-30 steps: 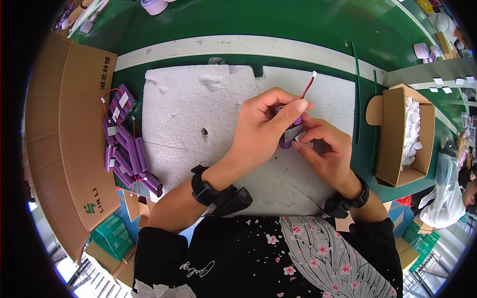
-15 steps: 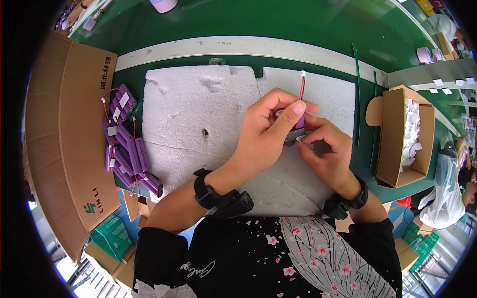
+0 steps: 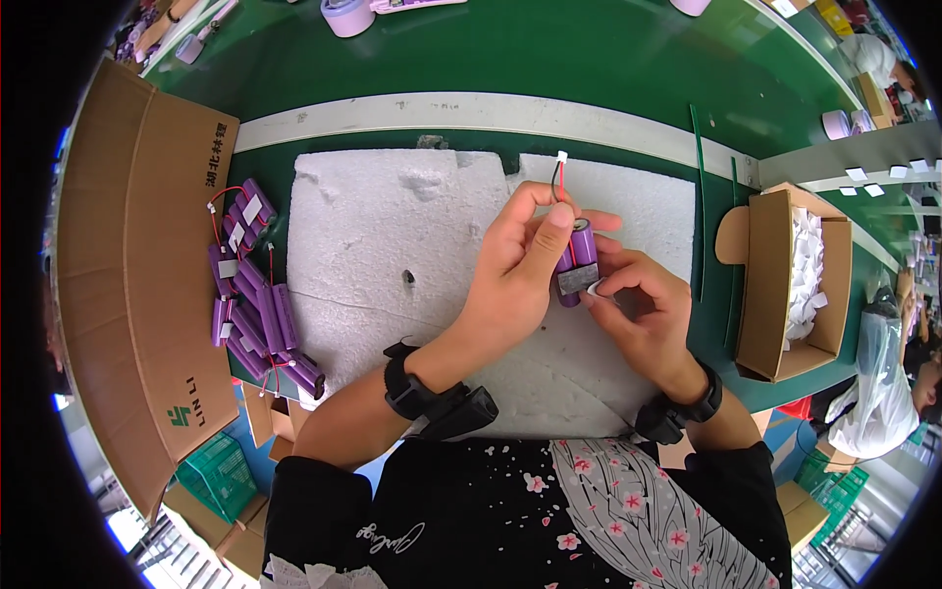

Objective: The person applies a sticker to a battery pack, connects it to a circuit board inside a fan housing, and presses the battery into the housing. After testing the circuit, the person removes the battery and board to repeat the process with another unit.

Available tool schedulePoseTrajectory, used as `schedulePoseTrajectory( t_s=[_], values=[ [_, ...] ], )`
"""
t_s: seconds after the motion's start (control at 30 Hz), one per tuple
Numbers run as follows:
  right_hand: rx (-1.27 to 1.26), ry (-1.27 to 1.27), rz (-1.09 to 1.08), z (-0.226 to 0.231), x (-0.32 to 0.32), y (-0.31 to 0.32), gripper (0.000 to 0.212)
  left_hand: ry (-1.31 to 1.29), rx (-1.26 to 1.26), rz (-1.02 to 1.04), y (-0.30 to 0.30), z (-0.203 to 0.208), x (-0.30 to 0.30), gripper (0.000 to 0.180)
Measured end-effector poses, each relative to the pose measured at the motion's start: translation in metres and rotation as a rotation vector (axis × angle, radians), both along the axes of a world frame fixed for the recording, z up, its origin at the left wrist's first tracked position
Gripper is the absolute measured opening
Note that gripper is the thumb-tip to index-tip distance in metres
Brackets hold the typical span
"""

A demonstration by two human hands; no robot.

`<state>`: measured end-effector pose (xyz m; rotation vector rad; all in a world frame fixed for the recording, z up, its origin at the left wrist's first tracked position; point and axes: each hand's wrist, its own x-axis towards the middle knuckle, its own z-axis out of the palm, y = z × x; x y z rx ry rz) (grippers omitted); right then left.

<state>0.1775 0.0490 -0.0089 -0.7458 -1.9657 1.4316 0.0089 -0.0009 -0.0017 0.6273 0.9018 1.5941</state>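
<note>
My left hand (image 3: 520,260) is closed round a purple battery pack (image 3: 584,243) above the white foam board (image 3: 363,236), thumb on its near face. A red and a black wire rise from the pack to a small white connector (image 3: 561,157). Across the pack's lower part lies a dark grey pad (image 3: 577,280). My right hand (image 3: 648,309) pinches a small white piece of paper or film (image 3: 595,289) at the pad's lower right edge. Whether that piece still sticks to the pad I cannot tell.
Left of the foam, several purple battery packs (image 3: 257,299) with wires lie heaped beside a tall brown carton (image 3: 147,255). On the right, an open cardboard box (image 3: 765,285) holds many white paper scraps (image 3: 807,260). A purple tape roll (image 3: 347,15) is at the far side.
The battery pack has turned and tipped so that its purple face and grey pad show more. Its connector has swung left. My right fingers stay by the pad's edge.
</note>
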Motion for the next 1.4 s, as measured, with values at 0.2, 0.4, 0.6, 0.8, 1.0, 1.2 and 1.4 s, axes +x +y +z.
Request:
schedulePoseTrajectory(
  t_s=[0.2,0.4,0.6,0.8,1.0,1.2,1.4],
  values=[
    [0.058,0.048,-0.098,0.004,0.003,0.001,0.015,-0.060,-0.078,0.074,0.003,-0.002,-0.006,0.018],
    [-0.211,0.556,-0.306,-0.005,0.018,0.004,0.021,-0.040,-0.044,0.207,-0.001,-0.011,-0.017,0.012],
    [-0.258,0.502,-0.423,0.005,0.011,0.020,0.040,0.095,0.003,0.100,-0.001,-0.027,-0.018,0.007],
    [0.193,0.048,-0.015,-0.004,-0.006,0.011,0.053,0.260,-0.028,-0.146,-0.004,-0.007,-0.004,0.006],
    [-0.064,-0.047,-0.059,-0.020,0.002,0.016,0.041,1.163,0.189,0.036,-0.006,0.036,-0.019,0.015],
    [-0.192,-0.002,-0.153,-0.019,0.003,0.019,0.028,1.128,-0.138,0.263,0.074,0.102,-0.116,0.020],
    [-0.009,0.147,0.079,-0.016,-0.018,0.004,0.028,1.678,-0.189,0.505,0.164,0.018,-0.333,0.061]
  ],
)
